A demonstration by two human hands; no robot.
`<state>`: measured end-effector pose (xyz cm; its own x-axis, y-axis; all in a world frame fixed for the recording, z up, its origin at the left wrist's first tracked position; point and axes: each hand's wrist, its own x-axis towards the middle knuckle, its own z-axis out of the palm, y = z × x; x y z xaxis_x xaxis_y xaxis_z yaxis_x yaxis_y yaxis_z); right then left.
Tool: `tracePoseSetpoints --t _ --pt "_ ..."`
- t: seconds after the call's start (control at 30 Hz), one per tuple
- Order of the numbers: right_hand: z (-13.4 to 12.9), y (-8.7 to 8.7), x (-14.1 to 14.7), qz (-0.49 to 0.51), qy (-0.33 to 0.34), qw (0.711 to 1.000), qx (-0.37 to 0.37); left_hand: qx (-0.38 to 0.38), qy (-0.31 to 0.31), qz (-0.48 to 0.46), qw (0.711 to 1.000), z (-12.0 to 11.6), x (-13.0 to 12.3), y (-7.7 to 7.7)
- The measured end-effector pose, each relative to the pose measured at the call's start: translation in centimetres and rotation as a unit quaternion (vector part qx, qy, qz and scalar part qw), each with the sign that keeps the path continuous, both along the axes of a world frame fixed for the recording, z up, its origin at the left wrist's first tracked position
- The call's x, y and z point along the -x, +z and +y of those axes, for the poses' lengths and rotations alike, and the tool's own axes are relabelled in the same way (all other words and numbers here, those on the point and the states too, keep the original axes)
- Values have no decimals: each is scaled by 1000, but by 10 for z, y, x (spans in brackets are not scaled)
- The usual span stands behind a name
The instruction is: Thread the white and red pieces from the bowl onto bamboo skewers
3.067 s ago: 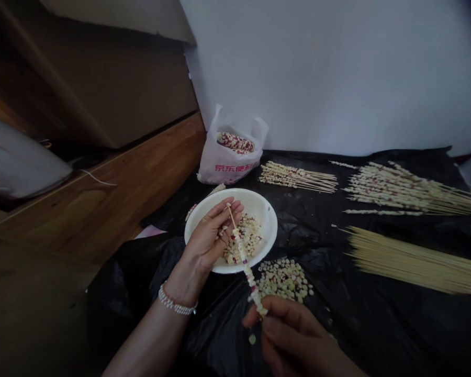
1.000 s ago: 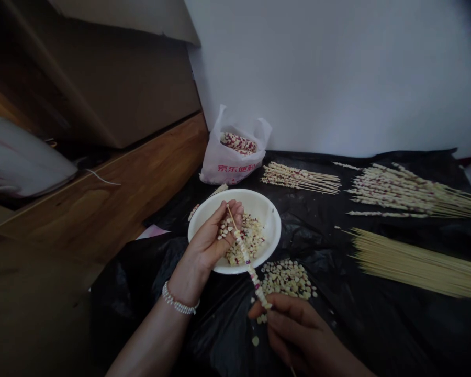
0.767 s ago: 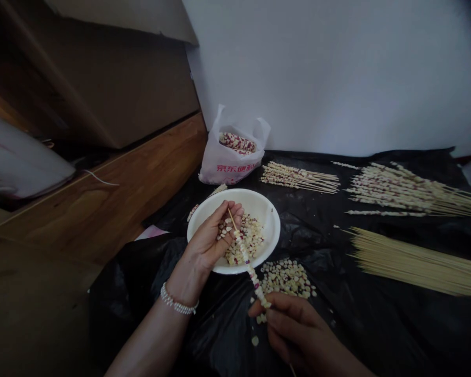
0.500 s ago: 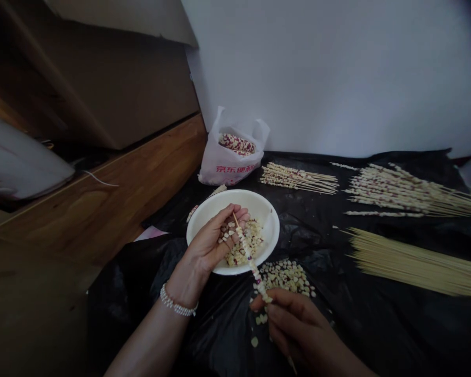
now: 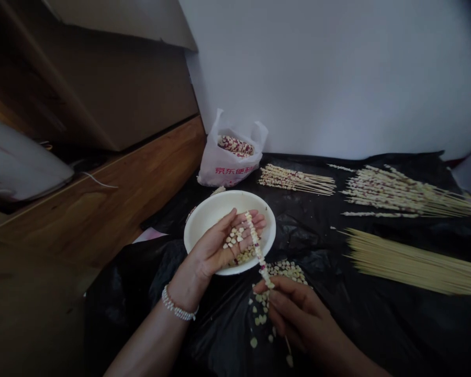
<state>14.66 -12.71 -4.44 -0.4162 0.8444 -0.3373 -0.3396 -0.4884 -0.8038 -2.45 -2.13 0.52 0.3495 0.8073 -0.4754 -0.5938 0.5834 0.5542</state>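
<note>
My left hand (image 5: 230, 243) is palm up over the white bowl (image 5: 192, 242), fingers spread out, cradling several loose pale corn kernels (image 5: 234, 236). Between thumb and fingers, my right hand (image 5: 294, 309) pinches a wooden skewer threaded with white and a few purple corn kernels (image 5: 255, 238). The threaded end slants up and lies across my left fingers; kernels cover it close to its tip. A bare length hangs below my right hand, with a pale piece at its bottom end. More kernels lie in the bowl, partly hidden by my left hand.
Loose kernels (image 5: 288, 269) are scattered on black plastic sheeting (image 5: 317, 330). Behind the bowl stands a white plastic bag (image 5: 230, 167) holding purple-and-white corn. To the right lie filled skewers (image 5: 396, 191), a smaller filled bundle (image 5: 294, 179) and bare skewers (image 5: 412, 262). A cardboard box (image 5: 141, 94) is at the left.
The skewer's upper end, bare before, now has kernels close to its tip. My left fingers have opened out flatter, and the skewer has shifted slightly right across them.
</note>
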Motion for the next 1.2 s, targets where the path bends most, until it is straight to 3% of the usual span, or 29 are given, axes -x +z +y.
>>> tracePoseSetpoints --t 0.2,0.57,0.77,0.97,1.2 --pt "0 -6 0 5 -5 1000 1 -17 80 -30 996 2 4 6" --pt "-8 -9 2 -33 47 998 -40 -8 114 12 993 1 4 10" --pt "-8 -12 2 -50 45 997 -25 0 106 -35 994 7 12 3" --pt "-7 -13 1 -45 45 998 -4 23 134 -78 988 8 12 7" --pt "-13 -26 0 -66 45 996 -39 32 161 -105 981 9 18 8"
